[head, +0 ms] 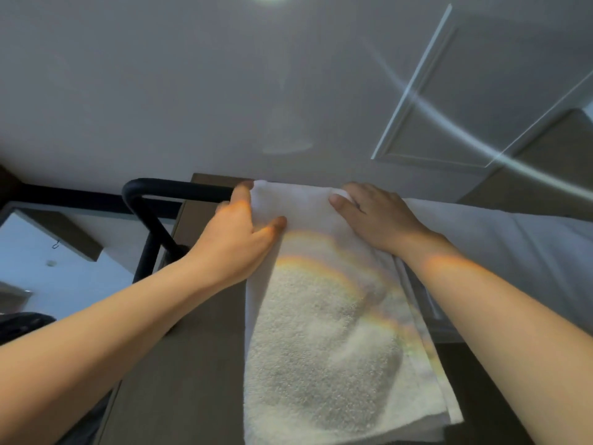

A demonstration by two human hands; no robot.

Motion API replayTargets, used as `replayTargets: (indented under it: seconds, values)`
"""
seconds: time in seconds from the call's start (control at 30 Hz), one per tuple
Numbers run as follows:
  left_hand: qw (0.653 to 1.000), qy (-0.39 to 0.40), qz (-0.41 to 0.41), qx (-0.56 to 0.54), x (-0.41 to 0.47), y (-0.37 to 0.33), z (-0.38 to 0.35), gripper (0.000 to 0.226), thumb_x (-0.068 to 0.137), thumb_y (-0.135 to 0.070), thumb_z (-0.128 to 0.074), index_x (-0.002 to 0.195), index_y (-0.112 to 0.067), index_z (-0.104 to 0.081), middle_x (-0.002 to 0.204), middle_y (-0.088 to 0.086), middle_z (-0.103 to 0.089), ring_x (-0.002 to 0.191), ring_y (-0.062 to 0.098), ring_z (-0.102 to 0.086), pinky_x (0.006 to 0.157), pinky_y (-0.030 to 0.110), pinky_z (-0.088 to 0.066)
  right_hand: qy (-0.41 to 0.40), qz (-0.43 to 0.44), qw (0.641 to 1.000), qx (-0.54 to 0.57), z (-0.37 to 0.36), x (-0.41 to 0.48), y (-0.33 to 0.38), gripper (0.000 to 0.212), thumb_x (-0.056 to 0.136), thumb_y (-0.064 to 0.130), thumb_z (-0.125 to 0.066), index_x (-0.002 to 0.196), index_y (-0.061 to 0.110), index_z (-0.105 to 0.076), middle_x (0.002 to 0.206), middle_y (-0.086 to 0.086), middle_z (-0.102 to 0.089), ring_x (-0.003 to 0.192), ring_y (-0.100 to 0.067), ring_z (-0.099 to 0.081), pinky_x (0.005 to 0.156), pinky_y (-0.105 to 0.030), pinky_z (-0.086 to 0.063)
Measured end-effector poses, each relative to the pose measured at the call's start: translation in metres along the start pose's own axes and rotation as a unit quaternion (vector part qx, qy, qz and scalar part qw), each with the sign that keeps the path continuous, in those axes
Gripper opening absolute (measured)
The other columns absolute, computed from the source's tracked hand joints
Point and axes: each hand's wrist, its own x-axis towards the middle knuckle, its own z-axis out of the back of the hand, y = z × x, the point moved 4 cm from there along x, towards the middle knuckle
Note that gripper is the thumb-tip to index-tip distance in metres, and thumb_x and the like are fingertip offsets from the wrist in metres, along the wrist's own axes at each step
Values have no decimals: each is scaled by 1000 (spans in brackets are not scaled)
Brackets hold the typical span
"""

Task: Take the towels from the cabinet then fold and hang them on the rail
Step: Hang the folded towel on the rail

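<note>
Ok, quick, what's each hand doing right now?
Left hand: grips the white towel at its left edge, by the black rail.
Right hand: open, fingers flat on the towel's top.

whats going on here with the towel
A person is hanging a folded white towel over a black rail. The left hand grips the towel's left edge at the top, by the rail, while the right hand lies flat on it, fingers straight. A second white towel lies beside it on the right.

Folded white towel (pixel 324 332) hangs draped over black rail (pixel 167 187)
</note>
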Motion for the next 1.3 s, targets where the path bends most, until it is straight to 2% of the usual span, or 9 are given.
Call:
replayTargets:
  seconds: [0.1,0.23,0.4,0.5,0.7,0.83,0.93,1.13,1.3]
  values:
    - [997,-16,28,-70,-9,10,2,60,94,-34,-60,144,-19,-30,89,-3,-65,73,4,-60,58,16,-46,10,-13,1000,-4,1,0,3,30,102,50,-33,92,22,-37,121,-16,-59,117,-31,-52,92,-38,-35]
    - [990,-81,-34,-110,-7,4,9,39,92,-22,-63,124,-26,-41,84,9,-68,73,10,-64,60,21,-51,19,-22,1000,-10,1,2,4,33,101,55,-30,94,24,-39,125,-16,-58,120,-31,-51,96,-39,-36]
    - [985,-141,-61,-76,22,3,12,31,94,-18,-60,120,-17,-44,74,-2,-53,64,5,-51,53,7,-39,49,-45,998,9,3,13,0,57,101,58,-23,115,15,-57,133,-17,-56,126,-31,-50,105,-42,-38]
    - [982,-158,-40,-93,39,3,9,26,95,-16,-57,116,-15,-42,75,-3,-50,66,7,-49,51,7,-38,38,-47,997,54,13,20,3,56,102,54,-27,126,13,-56,138,-17,-54,129,-30,-48,105,-37,-37]
    - [978,-185,-27,-94,51,-1,-2,26,97,-17,-54,120,-15,-42,79,-10,-49,68,4,-50,52,13,-35,-142,-95,982,77,29,-41,4,32,95,43,-46,112,16,-52,116,-8,-52,108,-28,-50,88,-38,-42]
    - [980,-187,-8,-64,56,-3,-8,24,97,-17,-51,120,-13,-45,92,-2,-50,80,21,-48,70,27,-34,-96,-154,970,162,21,-72,-2,33,94,51,-47,103,19,-49,99,-2,-57,88,-23,-57,79,-39,-48]
    - [983,-174,8,-58,56,-1,-12,22,99,-19,-47,119,-12,-46,95,1,-48,86,22,-45,72,29,-31,-43,-212,955,204,20,-71,-5,42,94,56,-45,112,19,-45,106,-3,-61,95,-26,-61,86,-41,-51]
    - [988,-144,11,-60,53,3,-11,25,101,-24,-43,124,-14,-44,103,2,-45,91,19,-41,75,29,-31,30,-306,809,502,9,-72,-1,40,95,35,-61,116,1,-64,105,-25,-67,94,-39,-66,90,-49,-53]
    - [989,-136,13,-51,54,4,-12,27,102,-27,-43,125,-14,-44,104,1,-44,92,18,-41,76,29,-31,-103,-266,848,447,20,-60,-15,20,92,21,-66,84,2,-69,84,-22,-70,71,-37,-65,69,-40,-54]
